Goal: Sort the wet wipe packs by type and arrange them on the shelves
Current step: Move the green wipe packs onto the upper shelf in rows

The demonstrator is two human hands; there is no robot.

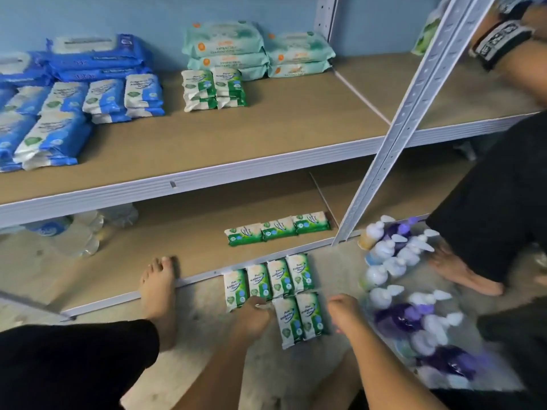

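**On the floor before the rack: two hands at six small packs**

Against a blue wall stands a white metal shelving unit point(414, 113) with brown board shelves; its left end runs out of view. On the upper shelf point(266, 134), large dark-blue wipe packs point(97, 57) are stacked at the left. Small blue-and-white wipe packs point(106, 96) lie in front of them, several cut off by the picture's edge. Near the middle lie piled large mint-green wipe packs point(225, 39), and just before them a low stack of green-and-white packs point(213, 87). The print on all of them is too blurred to read. The lower shelf point(177, 238) carries a row of three green-and-white packs point(278, 229) near the upright. At its left, clear plastic bottles point(85, 232) are half hidden under the upper shelf.

On the floor to the right, a cluster of white and purple pump bottles point(399, 291) is smeared by blur. A second person, cut off at the right edge, shows a forearm with a black-and-white wrist strap point(503, 39) and a bare foot point(461, 273).

Six small green-and-white wipe packs point(281, 279) lie flat just in front of the lower shelf's rail, four in a row and two touching them nearer the wearer. The left hand point(254, 313) covers the near ends of the row's two left packs, fingers curled and pinching an edge; which pack cannot be told. The right hand point(344, 310) is just beside the near pair, fingers bent. Blur hides whether it touches or holds anything.
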